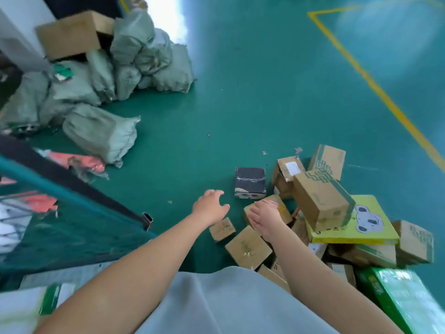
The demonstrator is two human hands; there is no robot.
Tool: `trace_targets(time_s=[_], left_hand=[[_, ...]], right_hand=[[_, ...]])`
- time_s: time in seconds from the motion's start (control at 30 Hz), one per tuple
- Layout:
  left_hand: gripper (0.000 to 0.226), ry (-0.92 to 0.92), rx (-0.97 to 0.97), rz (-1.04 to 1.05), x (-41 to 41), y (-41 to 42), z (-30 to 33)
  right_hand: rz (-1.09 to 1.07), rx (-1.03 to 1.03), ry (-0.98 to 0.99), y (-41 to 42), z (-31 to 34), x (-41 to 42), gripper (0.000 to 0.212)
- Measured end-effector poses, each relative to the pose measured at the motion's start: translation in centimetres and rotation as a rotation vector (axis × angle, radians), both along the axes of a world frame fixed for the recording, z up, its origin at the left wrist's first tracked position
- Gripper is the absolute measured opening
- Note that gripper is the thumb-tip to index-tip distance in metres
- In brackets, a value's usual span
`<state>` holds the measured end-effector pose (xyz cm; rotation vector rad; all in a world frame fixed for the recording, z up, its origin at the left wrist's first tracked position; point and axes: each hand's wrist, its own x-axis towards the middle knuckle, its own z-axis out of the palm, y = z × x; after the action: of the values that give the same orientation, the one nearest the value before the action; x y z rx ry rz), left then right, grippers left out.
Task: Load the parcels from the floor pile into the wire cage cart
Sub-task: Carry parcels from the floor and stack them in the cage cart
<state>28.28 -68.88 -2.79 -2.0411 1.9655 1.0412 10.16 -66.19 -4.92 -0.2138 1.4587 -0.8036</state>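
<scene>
A: Cardboard, stiff and probably light. We are reaching for the small box at the near edge of the floor pile, just in front of the black box.

B: Our right hand is resting on top of it, fingers fairly straight, not yet gripping. Our left hand is hovering beside it, spread and holding nothing.

A: We are judging two opposite sides the best hold; taped faces may be slippery.

B: The cart is standing at our left, near the grey sacks.
</scene>
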Motion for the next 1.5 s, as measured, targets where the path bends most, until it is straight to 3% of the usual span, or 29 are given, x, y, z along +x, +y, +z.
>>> trace_targets(time_s=[0.07, 0.3, 0.47, 0.7, 0.87, 1.1, 1.5], left_hand=[[0.060, -0.030, 0.003, -0.070, -2.0, -1.2, 0.0], [0.061, -0.071, 0.008, -0.306, -9.5, -3.6, 0.1], [0.062, -0.102, 0.008, -0.475, -13.9, -5.1, -0.2], [0.064, -0.119, 0.000, -0.650, -18.1, -8.6, -0.9], [0.066, -0.098, 0.042, -0.744, -20.2, -12.0, -2.9], [0.064, -0.037, 0.181, -0.794, -23.8, -21.1, -6.9], [0.061, -0.013, 0.425, -0.756, -30.3, -37.4, -16.2]], right_hand=[[-0.064, -0.020, 0.010, 0.1, -0.5, -2.0, 0.045], [-0.201, 0.076, -0.064, 1.6, 0.1, -7.2, 0.046], [-0.481, 0.061, -0.130, 2.7, -0.3, -10.4, 0.026], [-0.627, 0.027, -0.084, 1.9, -2.1, -12.2, 0.039], [-0.791, 0.105, -0.094, 0.1, -2.7, -13.3, 0.030], [-0.925, 0.227, -0.053, -6.0, -4.6, -15.7, 0.041], [-0.926, 0.418, -0.045, -19.1, -10.7, -18.8, 0.043]])
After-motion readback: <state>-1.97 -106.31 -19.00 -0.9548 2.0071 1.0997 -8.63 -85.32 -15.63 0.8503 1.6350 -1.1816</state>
